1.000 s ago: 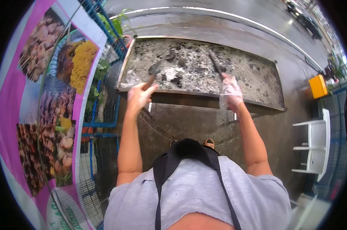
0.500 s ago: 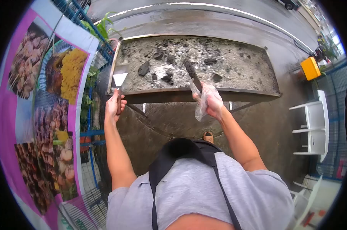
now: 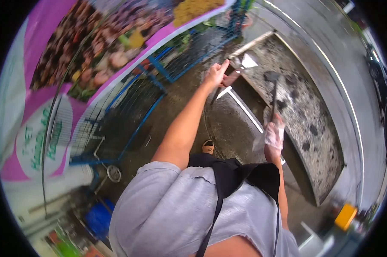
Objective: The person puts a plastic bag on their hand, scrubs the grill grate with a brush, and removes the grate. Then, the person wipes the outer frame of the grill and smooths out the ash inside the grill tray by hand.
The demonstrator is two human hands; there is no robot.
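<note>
My left hand (image 3: 217, 77) is closed around the handle of a scraper with a flat metal blade (image 3: 249, 61), at the near left corner of a long charcoal grill (image 3: 338, 169). Grey ash and dark charcoal pieces (image 3: 306, 146) lie in the grill. In my right hand (image 3: 274, 138), covered by a clear plastic glove, is a long dark tool (image 3: 274, 96). This tool reaches over the ash, with a dark, wider shape at its far end. Motion blur hides whether that shape belongs to the tool or is charcoal.
Left of me hangs a printed food banner (image 3: 95, 47) on a blue wire fence (image 3: 157, 70). A blue container (image 3: 100, 218) is at lower left. A yellow box (image 3: 345, 216) stands at lower right. Beyond the grill runs a wet road with a dark car (image 3: 373, 64).
The view has turned left, so the grill now slants across the right side. Both hands still hold their tools. More of the banner and fence shows.
</note>
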